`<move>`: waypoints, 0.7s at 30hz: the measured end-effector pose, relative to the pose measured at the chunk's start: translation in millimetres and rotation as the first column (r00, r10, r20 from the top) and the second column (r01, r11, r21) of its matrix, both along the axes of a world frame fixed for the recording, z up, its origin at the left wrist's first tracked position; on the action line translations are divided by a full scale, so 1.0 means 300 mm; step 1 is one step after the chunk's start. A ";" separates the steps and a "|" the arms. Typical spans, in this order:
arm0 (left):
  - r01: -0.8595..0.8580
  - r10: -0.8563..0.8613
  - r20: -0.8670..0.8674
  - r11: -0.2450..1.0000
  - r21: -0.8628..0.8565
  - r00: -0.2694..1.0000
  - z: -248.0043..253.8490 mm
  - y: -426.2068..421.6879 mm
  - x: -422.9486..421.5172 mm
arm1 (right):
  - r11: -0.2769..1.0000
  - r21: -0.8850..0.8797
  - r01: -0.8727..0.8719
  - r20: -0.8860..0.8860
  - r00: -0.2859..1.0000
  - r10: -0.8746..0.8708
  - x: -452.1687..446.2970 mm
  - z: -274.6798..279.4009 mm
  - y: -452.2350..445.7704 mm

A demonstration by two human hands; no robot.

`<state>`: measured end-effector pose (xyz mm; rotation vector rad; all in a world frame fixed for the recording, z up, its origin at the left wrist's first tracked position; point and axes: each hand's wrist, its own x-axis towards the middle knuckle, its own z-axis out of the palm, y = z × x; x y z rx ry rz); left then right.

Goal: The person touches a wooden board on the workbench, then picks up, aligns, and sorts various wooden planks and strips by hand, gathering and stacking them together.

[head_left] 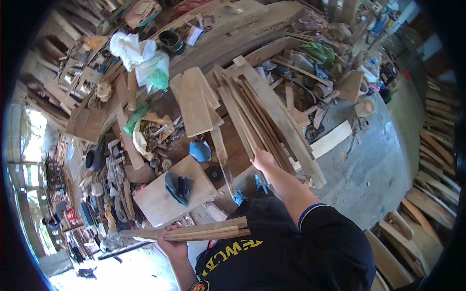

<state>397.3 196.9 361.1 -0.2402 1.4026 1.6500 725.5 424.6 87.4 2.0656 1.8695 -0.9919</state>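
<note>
My left hand (173,246) is closed around a small bundle of wooden strips (208,232), held level across the front of my body. Further forward, my right hand (262,159) has its fingers curled on the near end of a long wooden strip (238,121). That strip lies along the left side of a stack of long strips (264,127), roughly parallel to them. On the stack's right side lies a wider plank (281,116). My right fingertips are partly hidden by the hand itself.
Left of the stack are flat boards (194,102), and a board (167,194) carries a dark cap-like cloth (178,188). A blue round object (200,151) is between them. Planks are piled along the right wall (432,179). White bags (133,51) and clutter line the back left.
</note>
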 end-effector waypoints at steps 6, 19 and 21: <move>0.115 -0.119 0.094 0.992 0.048 0.988 -0.045 0.145 0.106 | 0.990 -0.067 0.126 -0.490 0.860 -0.143 0.085 0.146 -0.037; 0.346 -0.368 0.173 0.927 0.142 0.914 -0.042 0.372 0.285 | 0.185 0.711 0.679 -0.535 0.350 0.769 0.630 1.430 -0.082; 0.358 -0.384 0.180 0.920 0.161 0.906 -0.065 0.360 0.289 | 0.126 0.820 0.558 -0.388 0.381 0.839 0.628 1.537 -0.104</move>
